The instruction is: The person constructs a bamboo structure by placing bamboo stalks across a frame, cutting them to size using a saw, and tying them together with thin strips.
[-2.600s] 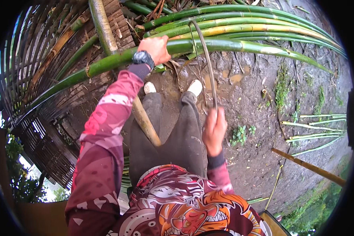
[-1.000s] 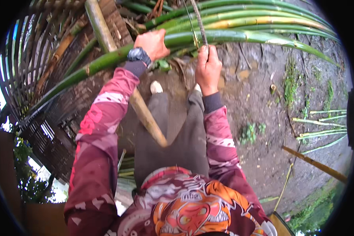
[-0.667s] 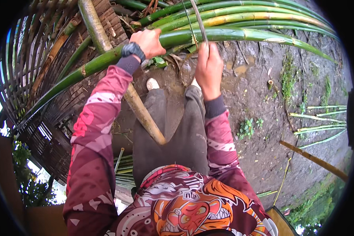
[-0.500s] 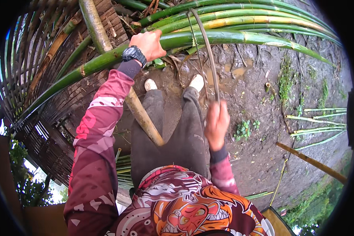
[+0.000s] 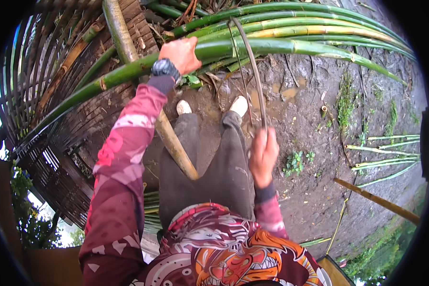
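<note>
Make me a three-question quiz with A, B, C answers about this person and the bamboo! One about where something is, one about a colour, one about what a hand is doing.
1. Where does the left hand rest?
A. On the thick green bamboo pole
B. On the muddy ground
C. On a knee

2. What colour are the shoes?
A. Black
B. White
C. Blue

3. What is the right hand doing?
A. Hanging open
B. Gripping the thin curved strip
C. Resting in a pocket

Answers:
1. A, the palm lies on top of the pole near the wristwatch.
2. B, both pale toes show on the mud below the poles.
3. B, the fingers close round the strip's lower end, which arcs up to the poles.
</note>
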A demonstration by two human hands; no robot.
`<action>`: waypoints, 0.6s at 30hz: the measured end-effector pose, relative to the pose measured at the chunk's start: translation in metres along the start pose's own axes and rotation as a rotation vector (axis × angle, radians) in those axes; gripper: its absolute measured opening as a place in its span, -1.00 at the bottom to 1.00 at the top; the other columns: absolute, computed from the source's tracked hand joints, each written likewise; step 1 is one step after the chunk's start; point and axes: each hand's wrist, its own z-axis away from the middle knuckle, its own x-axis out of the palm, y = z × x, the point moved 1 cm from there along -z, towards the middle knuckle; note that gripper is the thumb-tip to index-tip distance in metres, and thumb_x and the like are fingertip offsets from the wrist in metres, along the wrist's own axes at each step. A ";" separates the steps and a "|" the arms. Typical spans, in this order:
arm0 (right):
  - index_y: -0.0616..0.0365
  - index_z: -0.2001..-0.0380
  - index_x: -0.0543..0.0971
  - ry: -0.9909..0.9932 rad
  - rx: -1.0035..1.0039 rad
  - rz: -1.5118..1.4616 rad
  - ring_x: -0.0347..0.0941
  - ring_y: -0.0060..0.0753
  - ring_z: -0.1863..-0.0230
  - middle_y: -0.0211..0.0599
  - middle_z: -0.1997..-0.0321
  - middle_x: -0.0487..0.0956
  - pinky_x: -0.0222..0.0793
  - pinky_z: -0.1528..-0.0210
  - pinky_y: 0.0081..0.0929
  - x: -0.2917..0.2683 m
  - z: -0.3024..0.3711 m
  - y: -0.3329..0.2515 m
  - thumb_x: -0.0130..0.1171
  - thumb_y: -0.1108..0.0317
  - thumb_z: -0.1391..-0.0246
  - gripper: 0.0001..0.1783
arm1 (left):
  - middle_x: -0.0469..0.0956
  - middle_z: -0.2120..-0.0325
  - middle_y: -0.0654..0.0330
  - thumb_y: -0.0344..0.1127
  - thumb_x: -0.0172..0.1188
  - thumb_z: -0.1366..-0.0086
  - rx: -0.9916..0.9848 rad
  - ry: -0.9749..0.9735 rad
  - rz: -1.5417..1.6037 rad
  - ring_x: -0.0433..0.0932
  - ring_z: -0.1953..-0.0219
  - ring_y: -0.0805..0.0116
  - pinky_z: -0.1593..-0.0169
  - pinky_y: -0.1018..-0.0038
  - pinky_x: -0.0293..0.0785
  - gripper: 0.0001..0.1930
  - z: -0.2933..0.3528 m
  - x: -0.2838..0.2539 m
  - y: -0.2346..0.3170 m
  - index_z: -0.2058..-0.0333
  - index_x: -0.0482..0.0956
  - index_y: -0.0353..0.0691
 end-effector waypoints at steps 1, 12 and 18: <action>0.15 0.21 0.55 0.025 -0.008 -0.002 0.55 -0.08 0.58 -0.06 0.55 0.55 0.42 0.50 -0.20 0.003 -0.010 -0.012 0.02 0.33 -0.41 -0.83 | 0.72 0.20 0.07 0.06 0.35 -0.05 -0.038 -0.030 -0.014 0.72 0.20 0.00 0.13 0.11 0.67 -0.47 -0.001 -0.004 -0.004 0.05 0.58 -0.11; 0.15 0.20 0.50 0.177 -0.223 -0.169 0.58 0.21 0.44 0.00 0.51 0.57 0.45 0.42 -0.11 0.087 -0.121 0.013 0.04 0.25 -0.42 -0.80 | 0.69 0.07 -0.04 0.19 0.49 0.01 -0.032 -0.241 0.097 0.69 0.05 -0.02 0.00 0.13 0.64 -0.20 0.008 -0.014 0.012 -0.12 0.53 -0.19; 0.16 0.22 0.47 0.149 -0.197 -0.056 0.58 0.24 0.43 0.07 0.50 0.55 0.39 0.45 -0.03 0.069 -0.135 -0.014 -0.01 0.23 -0.45 -0.77 | 0.72 0.25 -0.12 0.04 0.42 0.12 0.012 -0.353 0.165 0.72 0.18 -0.08 0.00 0.15 0.64 -0.20 -0.009 -0.014 0.008 -0.14 0.58 -0.22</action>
